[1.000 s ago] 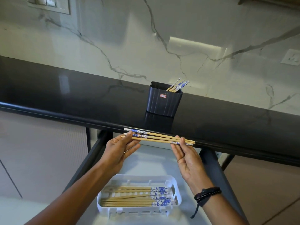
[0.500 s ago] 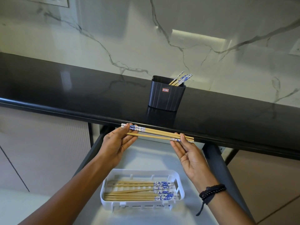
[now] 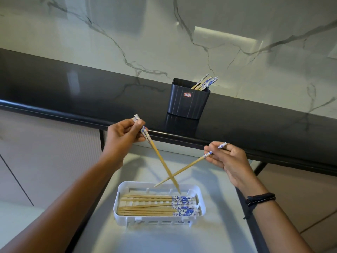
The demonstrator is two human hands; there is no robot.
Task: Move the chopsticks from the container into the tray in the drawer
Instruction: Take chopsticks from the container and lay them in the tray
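Note:
My left hand (image 3: pixel 122 136) grips two wooden chopsticks (image 3: pixel 160 159) by their blue-patterned ends, tips slanting down to the tray's far rim. My right hand (image 3: pixel 228 159) pinches a single chopstick (image 3: pixel 184 168) that slants down left and crosses the other two above the tray. The white slotted tray (image 3: pixel 120 189) lies in the open drawer (image 3: pixel 209 236) and holds several chopsticks side by side, patterned ends to the right. A dark container (image 3: pixel 187 99) stands on the black counter with a few chopsticks (image 3: pixel 205 83) leaning out at its right corner.
The black counter edge (image 3: pixel 54 114) runs across just above both hands. Dark drawer rails (image 3: pixel 249 221) border the drawer on either side. A marble wall (image 3: pixel 127 33) rises behind the counter. Pale cabinet fronts (image 3: pixel 45 154) flank the drawer.
The bundle held level between both hands has split: my left hand keeps two chopsticks, my right one, and all now tilt tips-down toward the tray. The right hand shifted right.

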